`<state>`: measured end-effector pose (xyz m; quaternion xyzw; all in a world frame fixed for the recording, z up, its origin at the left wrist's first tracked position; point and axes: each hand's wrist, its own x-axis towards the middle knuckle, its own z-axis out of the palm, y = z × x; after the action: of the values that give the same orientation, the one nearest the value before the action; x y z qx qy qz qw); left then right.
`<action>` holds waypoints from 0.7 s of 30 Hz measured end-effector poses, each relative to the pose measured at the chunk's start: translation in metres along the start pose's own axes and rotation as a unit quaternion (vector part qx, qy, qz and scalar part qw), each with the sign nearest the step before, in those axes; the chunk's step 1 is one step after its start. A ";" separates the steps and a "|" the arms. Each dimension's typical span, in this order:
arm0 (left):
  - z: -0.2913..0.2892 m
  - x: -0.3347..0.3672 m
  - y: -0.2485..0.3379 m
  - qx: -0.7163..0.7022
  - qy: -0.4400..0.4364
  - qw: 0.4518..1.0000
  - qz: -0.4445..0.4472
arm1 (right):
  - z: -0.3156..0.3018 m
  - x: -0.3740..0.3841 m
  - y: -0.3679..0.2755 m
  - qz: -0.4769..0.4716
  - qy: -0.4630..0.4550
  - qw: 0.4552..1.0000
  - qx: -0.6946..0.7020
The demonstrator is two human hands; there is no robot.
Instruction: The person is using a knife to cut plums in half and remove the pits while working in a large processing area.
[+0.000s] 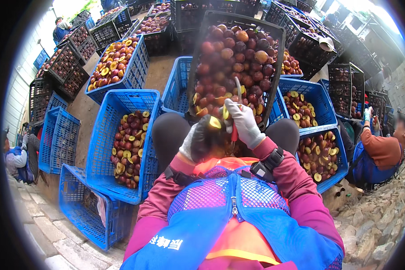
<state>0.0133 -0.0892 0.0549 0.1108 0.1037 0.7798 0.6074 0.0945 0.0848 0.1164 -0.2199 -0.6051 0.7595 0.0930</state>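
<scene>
My left hand [197, 140], in a glove stained dark over the palm, is closed around a cut plum half [215, 122] with its yellow flesh facing up. My right hand [246, 122], in a pale grey glove, grips a knife [238, 87]; its red handle shows below the fingers and its blade points away from me. Another yellow-fleshed plum piece [226, 112] is at the right hand's fingertips. Both hands are close together over the near edge of a tilted black crate [280, 36], which is filled with whole red-purple plums [238, 58] and some cut ones.
Blue crates of cut plums stand to the left [91, 155], farther left [141, 54] and right [326, 101]. An emptier blue crate [69, 204] lies lower left. Black crates [191, 20] are stacked behind. Co-workers sit at the right [378, 150] and left [17, 157].
</scene>
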 end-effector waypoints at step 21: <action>-0.046 0.053 0.031 0.080 0.217 0.973 0.024 | -0.047 0.025 -0.033 -0.132 0.035 0.991 0.004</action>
<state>-0.0421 -0.0467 0.0227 -0.0103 0.2918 0.7887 0.5410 0.0891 0.1449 0.1343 -0.1643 -0.6222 0.7349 0.2143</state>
